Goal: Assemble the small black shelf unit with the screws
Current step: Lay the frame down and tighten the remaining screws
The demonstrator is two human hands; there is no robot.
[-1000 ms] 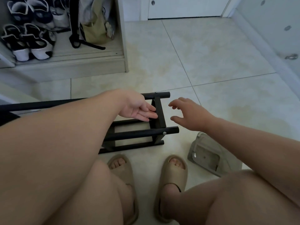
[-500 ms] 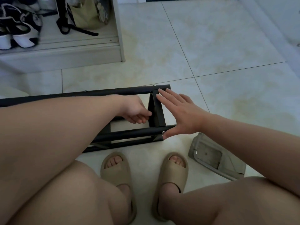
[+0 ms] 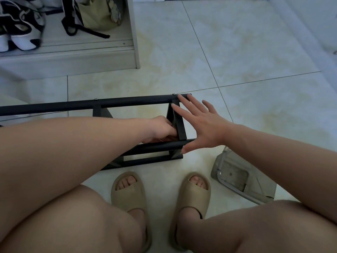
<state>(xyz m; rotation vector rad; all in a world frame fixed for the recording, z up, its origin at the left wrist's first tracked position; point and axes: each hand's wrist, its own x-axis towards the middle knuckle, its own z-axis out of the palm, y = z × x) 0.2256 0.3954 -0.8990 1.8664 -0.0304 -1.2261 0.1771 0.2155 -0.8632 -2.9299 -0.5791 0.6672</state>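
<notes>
black shelf unit [image 3: 127, 102] lies on the tiled floor [image 3: 237, 52] before our tan slippers [image 3: 127, 196], our left hand [image 3: 162, 129] curled round its end post, right hand [image 3: 202, 125] spread flat against that end, our left forearm [image 3: 91, 136] hiding its middle, grey plastic piece [image 3: 237, 178] nearby.
</notes>
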